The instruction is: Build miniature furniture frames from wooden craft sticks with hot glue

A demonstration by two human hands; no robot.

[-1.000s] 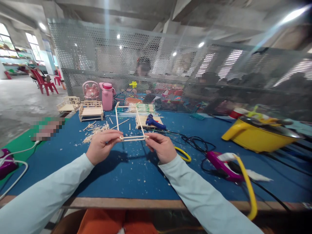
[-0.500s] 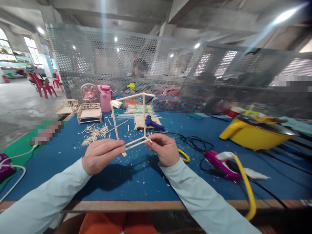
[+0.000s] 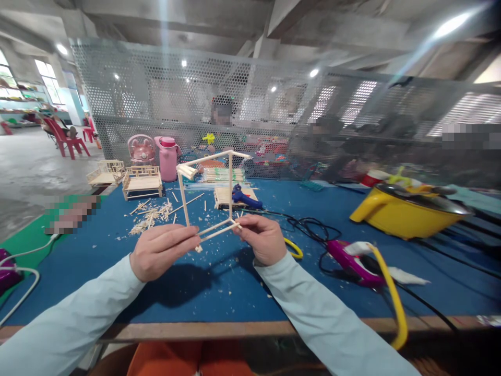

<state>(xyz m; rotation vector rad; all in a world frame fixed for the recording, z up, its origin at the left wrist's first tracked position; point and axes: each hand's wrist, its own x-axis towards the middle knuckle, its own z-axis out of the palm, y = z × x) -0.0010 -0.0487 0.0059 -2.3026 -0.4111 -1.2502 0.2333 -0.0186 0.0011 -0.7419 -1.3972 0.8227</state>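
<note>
Above the blue table I hold up a frame of thin wooden sticks, with uprights, a top rail and two bottom sticks. My left hand pinches its lower left corner. At the lower right corner, the fingers of my right hand close on the stick ends. Beyond the frame, a blue glue gun rests on a small flat wooden piece. Behind my left hand lies a heap of short stick pieces.
Two small wooden bench models stand at the back left beside a pink flask. A yellow pan sits at the right, near a purple power strip and black cables. A perforated metal screen closes off the far side.
Both hands keep the same grip on the stick frame, which has tilted very slightly. The whole view has shifted a little.
</note>
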